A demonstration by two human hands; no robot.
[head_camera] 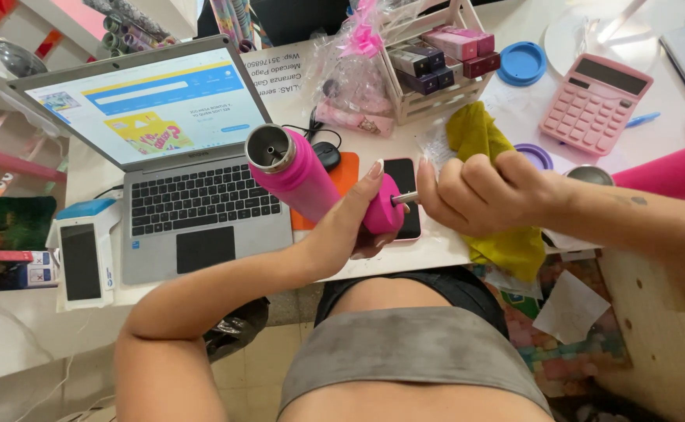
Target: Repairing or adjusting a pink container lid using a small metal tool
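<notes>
**Pink bottle held sideways over the bench edge**

The pink bottle (pixel 303 176) is a smooth, matte cylinder with a bare steel neck, open and lidless, pointing up-left toward the laptop (pixel 167 148). It lies tilted in the air above the front edge of the bench (pixel 92 176), base toward the person. The left hand (pixel 354 223) wraps the lower body from beneath, grip closed around it, thumb up along the side. The right hand (pixel 479 191) is curled tight around a thin metal tool (pixel 405 198); its tip meets the bottle's base.

Behind the bottle, flat on the bench: a black phone (pixel 402 184) with a glossy screen, on a sliver of orange pad (pixel 346 172). A crumpled yellow cloth (pixel 483 137) lies under the right wrist and hangs over the edge. Further back, a pink calculator (pixel 595 101) with rounded keys, a blue round lid (pixel 521 63), a pale wooden crate (pixel 436 70) of small boxes, and a crinkled clear wrap with a pink bow (pixel 354 66).
</notes>
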